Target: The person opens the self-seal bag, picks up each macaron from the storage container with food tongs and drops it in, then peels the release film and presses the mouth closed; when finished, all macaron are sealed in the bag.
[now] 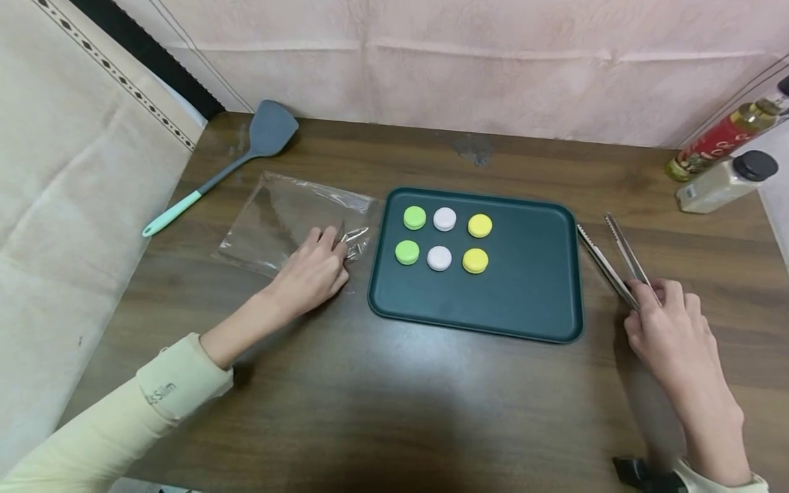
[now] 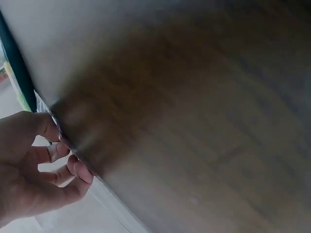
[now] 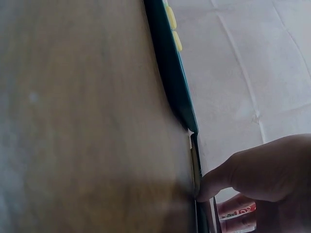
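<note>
On the table at centre left lies a clear plastic bag (image 1: 277, 205), crinkled near its right edge. My left hand (image 1: 313, 268) pinches it there, fingertips down close to the table; in the left wrist view the curled fingers (image 2: 80, 170) meet at the tabletop. My right hand (image 1: 672, 329) grips metal tongs (image 1: 607, 270) near their joined end, their arms spread and pointing away from me. Between the hands, a dark green tray (image 1: 524, 274) carries green (image 1: 407, 252), white (image 1: 439, 258) and yellow (image 1: 475, 261) macaron-like rounds in two rows, on its left half.
Beyond the bag lies a spatula (image 1: 271, 130) with a grey head and mint handle. At the back right stand a red-labelled oil bottle (image 1: 718, 144) and a black-capped jar (image 1: 718, 185). Pale cloth (image 1: 431, 82) hangs behind the wooden table (image 1: 394, 383).
</note>
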A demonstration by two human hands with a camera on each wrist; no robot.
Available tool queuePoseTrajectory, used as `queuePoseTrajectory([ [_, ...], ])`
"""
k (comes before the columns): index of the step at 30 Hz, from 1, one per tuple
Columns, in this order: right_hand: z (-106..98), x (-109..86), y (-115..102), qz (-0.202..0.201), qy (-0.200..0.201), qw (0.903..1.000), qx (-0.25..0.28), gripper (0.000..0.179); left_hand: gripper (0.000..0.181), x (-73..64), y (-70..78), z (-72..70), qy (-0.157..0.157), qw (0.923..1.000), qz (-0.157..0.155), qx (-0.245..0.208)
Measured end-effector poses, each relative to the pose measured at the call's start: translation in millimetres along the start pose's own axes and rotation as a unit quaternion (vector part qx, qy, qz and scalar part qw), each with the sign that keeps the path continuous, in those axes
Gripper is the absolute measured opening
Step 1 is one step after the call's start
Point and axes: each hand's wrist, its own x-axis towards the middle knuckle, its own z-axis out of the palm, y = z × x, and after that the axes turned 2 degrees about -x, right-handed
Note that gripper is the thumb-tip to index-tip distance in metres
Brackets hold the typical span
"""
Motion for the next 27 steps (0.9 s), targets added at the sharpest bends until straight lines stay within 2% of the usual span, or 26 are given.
queuePoseTrajectory([
  [3,1,0.4,0,-0.005,0.001,1.0000,-0.003,0.044,0.010,-0.6,-6.3,-3.5,-0.024,0.9990,-0.007,-0.037],
  [6,1,1.2,0,-0.013,0.001,0.9999,-0.009,0.045,0.011,-3.0,-16.2,-6.8,-0.047,0.9946,-0.016,-0.091],
  [9,1,2.2,1,-0.016,-0.008,0.9997,-0.014,0.045,0.018,-5.8,-26.4,-8.7,-0.046,0.9879,-0.024,-0.146],
  [13,-1,3.7,3,-0.005,-0.025,0.9997,-0.005,0.047,0.021,-11.0,-37.5,-11.5,-0.035,0.9733,-0.037,-0.224],
  [16,-2,5.1,5,0.005,-0.036,0.9993,0.007,0.051,0.020,-14.3,-41.7,-19.0,-0.034,0.9584,-0.052,-0.278],
  [17,-2,5.5,6,0.007,-0.040,0.9991,0.009,0.052,0.019,-14.0,-39.0,-26.6,-0.034,0.9517,-0.059,-0.299],
  [21,-3,6.7,8,0.015,-0.055,0.9983,0.011,0.054,0.017,-10.1,-25.4,-59.7,-0.048,0.9226,-0.077,-0.375],
  [23,-2,7.3,9,0.014,-0.058,0.9982,0.011,0.054,0.019,-7.4,-17.1,-75.8,-0.067,0.9041,-0.091,-0.412],
  [27,-2,8.2,10,0.015,-0.067,0.9976,0.010,0.054,0.020,-4.7,-15.3,-85.8,-0.101,0.8759,-0.124,-0.455],
])
